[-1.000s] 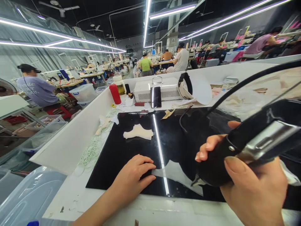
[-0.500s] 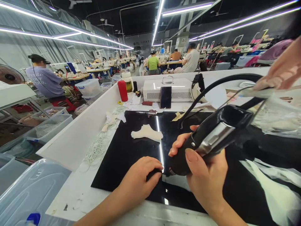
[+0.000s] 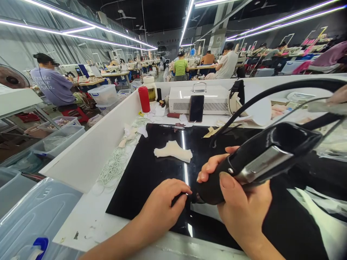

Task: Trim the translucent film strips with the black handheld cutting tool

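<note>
My right hand (image 3: pixel 241 209) grips a black handheld tool (image 3: pixel 260 159) with a metal band and a thick black cable (image 3: pixel 284 88) running off to the right. Its tip points down-left at the glossy black work mat (image 3: pixel 143 173), right beside my left hand (image 3: pixel 162 206). My left hand lies on the mat with its fingertips pinching or pressing a small dark piece at the tool's tip; the piece is mostly hidden. A cream fabric piece (image 3: pixel 173 151) lies on the mat farther back. Dark cloth (image 3: pixel 292 224) covers the mat on the right.
A white box unit (image 3: pixel 214 101) with a phone (image 3: pixel 196 108) leaning on it stands at the back, beside a red bottle (image 3: pixel 144 99) and a jar (image 3: pixel 150 88). White elastic loops (image 3: pixel 114 168) lie left of the mat. Clear plastic bins (image 3: pixel 35 220) sit at left. Other people work at distant tables.
My right hand brought the tool leftward and down until its tip met my left hand's fingers. My left hand curled its fingers around the spot. Another hand seen at top right has mostly left view.
</note>
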Available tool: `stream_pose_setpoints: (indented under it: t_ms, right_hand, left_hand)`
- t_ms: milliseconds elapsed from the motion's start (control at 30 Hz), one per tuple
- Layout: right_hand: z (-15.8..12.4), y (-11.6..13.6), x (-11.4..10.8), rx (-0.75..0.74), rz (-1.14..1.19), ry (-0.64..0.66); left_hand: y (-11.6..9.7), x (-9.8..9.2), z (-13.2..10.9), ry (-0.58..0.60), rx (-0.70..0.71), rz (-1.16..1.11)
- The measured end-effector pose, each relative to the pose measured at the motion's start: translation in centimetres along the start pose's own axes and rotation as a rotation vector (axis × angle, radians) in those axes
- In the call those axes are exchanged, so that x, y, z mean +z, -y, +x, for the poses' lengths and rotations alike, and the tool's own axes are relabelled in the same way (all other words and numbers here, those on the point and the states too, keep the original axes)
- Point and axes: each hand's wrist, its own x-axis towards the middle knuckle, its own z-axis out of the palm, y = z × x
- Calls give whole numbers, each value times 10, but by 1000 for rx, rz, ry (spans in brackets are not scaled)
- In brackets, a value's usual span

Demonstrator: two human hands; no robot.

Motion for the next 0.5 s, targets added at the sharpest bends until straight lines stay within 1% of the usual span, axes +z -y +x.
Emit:
stream_pose_setpoints:
  t_ms: [167,300,400,500]
  right_hand:
    - [-3,6,-1,21,32,16]
    - [-6,7,1,14,41,38]
    - [-8,4,2,0,9,26]
    - [-6,6,1,11,8,50]
  left_hand:
    - [-2,-1,0,1,-4,8]
    - [-1,0,-1,0,1,10]
    - [1,1,-1,-2,19,22]
    - [1,1,-1,10,53,44]
